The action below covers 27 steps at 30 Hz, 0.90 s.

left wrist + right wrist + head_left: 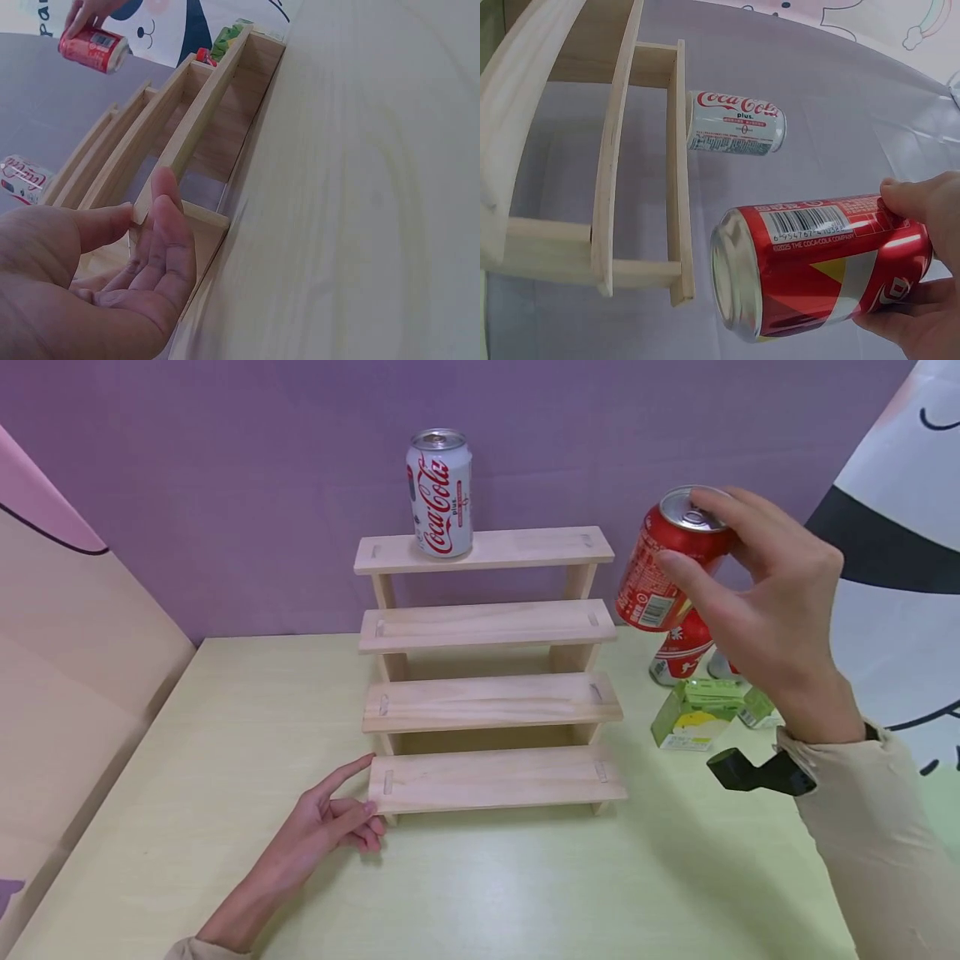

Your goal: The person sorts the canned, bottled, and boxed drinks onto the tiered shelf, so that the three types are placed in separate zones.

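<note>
A wooden stand with stepped shelves [495,781] stands on the table. My left hand [318,827] holds the left end of its lowest step, with the thumb at the front corner and the index finger at the back corner. Up in the air, right of the top step, my right hand [787,593] grips a red Coca-Cola can [641,568] near its top, thumb on one side and fingers over the rim. The can is tilted, its base pointing toward the stand in the right wrist view. A white Coca-Cola Plus can [442,502] stands upright on the top step, left of its middle.
Right of the stand, another red can [681,652] stands behind a green drink carton [693,718]. A second green carton [757,706] and part of one more can [722,667] show beside my right wrist. A purple backdrop [285,510] hangs behind the table [510,885].
</note>
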Each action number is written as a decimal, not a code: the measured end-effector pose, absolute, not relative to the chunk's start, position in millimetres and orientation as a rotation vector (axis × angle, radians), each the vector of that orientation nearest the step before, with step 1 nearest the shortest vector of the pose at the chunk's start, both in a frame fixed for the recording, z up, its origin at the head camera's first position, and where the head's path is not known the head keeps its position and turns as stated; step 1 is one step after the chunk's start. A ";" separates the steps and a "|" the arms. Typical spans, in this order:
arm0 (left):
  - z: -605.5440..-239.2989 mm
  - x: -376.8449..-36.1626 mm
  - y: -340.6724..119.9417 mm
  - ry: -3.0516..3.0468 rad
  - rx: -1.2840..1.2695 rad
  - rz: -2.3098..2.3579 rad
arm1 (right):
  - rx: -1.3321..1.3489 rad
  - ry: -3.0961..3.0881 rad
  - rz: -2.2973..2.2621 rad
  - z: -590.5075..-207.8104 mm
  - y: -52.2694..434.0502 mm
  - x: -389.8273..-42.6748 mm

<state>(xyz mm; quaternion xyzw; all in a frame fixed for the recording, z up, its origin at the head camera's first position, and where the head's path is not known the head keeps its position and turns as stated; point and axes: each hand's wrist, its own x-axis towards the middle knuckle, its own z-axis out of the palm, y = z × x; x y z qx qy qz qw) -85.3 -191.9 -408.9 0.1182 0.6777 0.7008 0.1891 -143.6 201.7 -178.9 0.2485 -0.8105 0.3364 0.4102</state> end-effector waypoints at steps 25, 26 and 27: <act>-408.4 -85.6 -192.1 1.886 0.303 1.969 | 0.550 -2.076 0.886 -167.2 168.4 -210.8; -408.9 -86.0 -192.2 1.886 0.313 1.968 | 0.543 -2.078 0.894 -168.2 168.4 -214.8; -409.5 -86.6 -192.2 1.885 0.327 1.967 | 0.534 -2.078 0.900 -168.9 168.2 -218.2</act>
